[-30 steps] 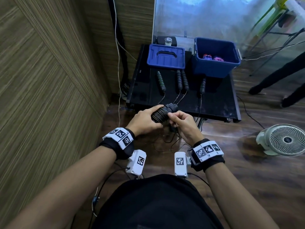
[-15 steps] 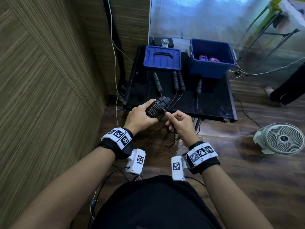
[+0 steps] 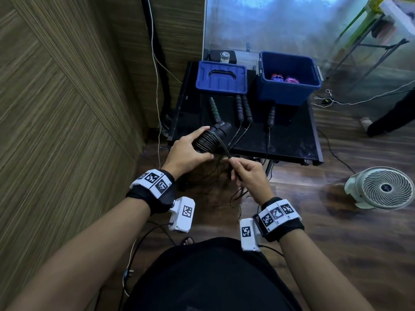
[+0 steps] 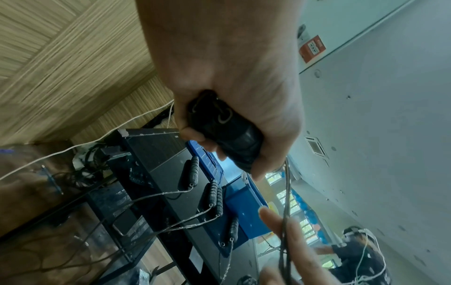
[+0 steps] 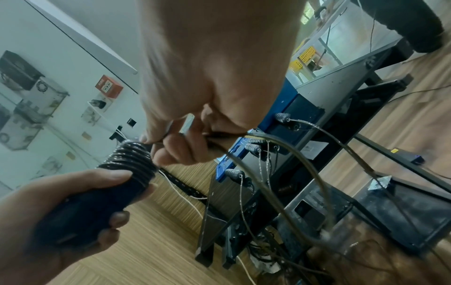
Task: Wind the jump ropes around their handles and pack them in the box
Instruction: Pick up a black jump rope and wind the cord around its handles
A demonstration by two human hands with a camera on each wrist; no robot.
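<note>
Rope (image 3: 225,148) between left-hand (image 3: 187,151) and right-hand (image 3: 248,172) grip

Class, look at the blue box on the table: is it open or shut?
Open. The blue box has no cover; its lid lies flat beside it, and wound ropes show inside.

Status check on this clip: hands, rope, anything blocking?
Left hand grips the rope-wound handles. Right hand pinches the loose rope. Blue box open, nothing blocking.
</note>
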